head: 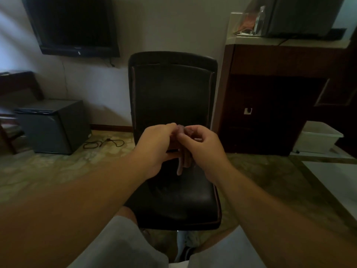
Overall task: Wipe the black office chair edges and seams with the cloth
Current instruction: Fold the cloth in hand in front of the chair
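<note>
Above the black office chair seat, my left hand and right hand both pinched the small cloth, which hung lengthwise between them; the backrest's seams stood just beyond, equally near either hand.

My left hand and right hand cover most of the cloth, so I can't make out its shape. The chair base is hidden under the seat. At 11 o'clock the TV is cut off by the top edge.
</note>
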`<act>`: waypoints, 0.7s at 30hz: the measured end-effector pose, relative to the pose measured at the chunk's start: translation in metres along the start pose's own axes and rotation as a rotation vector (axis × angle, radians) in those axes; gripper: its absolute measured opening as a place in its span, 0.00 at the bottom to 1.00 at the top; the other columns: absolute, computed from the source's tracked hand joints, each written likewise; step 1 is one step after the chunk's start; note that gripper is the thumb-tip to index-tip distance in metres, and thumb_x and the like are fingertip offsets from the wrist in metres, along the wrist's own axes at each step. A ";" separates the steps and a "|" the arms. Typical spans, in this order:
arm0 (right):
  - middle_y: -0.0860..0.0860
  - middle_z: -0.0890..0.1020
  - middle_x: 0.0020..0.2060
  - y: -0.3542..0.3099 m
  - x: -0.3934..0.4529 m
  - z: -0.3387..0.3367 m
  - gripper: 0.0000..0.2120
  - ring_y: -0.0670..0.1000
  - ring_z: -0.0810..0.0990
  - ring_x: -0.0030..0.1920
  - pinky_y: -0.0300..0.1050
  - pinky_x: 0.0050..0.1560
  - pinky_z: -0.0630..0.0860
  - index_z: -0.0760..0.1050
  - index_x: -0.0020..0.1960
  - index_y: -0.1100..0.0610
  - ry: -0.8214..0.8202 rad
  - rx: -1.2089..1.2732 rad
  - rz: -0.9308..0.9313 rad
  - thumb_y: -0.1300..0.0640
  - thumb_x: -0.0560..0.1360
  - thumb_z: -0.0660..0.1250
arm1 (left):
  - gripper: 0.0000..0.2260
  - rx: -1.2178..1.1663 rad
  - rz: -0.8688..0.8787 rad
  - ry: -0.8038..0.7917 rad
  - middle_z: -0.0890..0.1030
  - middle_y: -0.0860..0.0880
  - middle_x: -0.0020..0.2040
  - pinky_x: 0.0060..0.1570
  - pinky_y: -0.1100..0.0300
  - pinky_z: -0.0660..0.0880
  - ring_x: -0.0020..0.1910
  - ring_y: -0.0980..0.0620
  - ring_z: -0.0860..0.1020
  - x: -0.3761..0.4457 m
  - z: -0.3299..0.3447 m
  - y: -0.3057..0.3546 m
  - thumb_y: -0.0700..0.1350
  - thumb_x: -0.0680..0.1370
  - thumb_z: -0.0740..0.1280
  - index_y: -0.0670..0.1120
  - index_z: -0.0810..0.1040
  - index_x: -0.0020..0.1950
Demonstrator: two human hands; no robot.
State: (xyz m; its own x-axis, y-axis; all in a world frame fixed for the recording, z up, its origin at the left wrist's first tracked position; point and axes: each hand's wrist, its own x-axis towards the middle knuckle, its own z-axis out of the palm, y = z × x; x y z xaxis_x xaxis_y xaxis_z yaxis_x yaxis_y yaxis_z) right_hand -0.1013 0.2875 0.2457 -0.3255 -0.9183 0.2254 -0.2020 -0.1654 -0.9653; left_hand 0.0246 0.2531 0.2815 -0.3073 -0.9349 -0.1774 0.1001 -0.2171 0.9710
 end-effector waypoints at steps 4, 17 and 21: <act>0.40 0.83 0.49 0.021 -0.003 -0.008 0.12 0.42 0.82 0.52 0.46 0.52 0.82 0.77 0.56 0.39 0.067 -0.010 -0.017 0.56 0.78 0.69 | 0.10 0.051 -0.021 -0.040 0.82 0.44 0.56 0.60 0.46 0.78 0.57 0.46 0.81 0.002 0.013 -0.010 0.46 0.83 0.62 0.44 0.80 0.60; 0.44 0.82 0.46 0.053 -0.012 -0.026 0.13 0.46 0.82 0.50 0.49 0.51 0.82 0.80 0.50 0.44 0.067 -0.056 0.081 0.60 0.82 0.62 | 0.13 0.725 0.227 -0.120 0.82 0.54 0.53 0.60 0.49 0.79 0.53 0.55 0.80 0.025 0.008 -0.051 0.46 0.79 0.71 0.53 0.79 0.63; 0.42 0.81 0.48 0.071 -0.013 -0.024 0.09 0.45 0.80 0.51 0.50 0.53 0.81 0.79 0.54 0.43 0.029 -0.073 0.108 0.56 0.82 0.63 | 0.05 0.742 0.250 -0.085 0.82 0.52 0.49 0.56 0.50 0.80 0.49 0.54 0.81 0.033 0.010 -0.064 0.47 0.79 0.70 0.52 0.80 0.55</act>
State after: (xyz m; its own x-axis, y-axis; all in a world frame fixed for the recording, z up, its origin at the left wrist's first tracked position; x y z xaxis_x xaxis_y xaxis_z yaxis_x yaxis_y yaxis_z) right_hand -0.1336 0.2968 0.1770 -0.3750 -0.9185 0.1251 -0.2307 -0.0383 -0.9723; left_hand -0.0010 0.2389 0.2152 -0.4337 -0.9000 0.0443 -0.4726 0.2690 0.8392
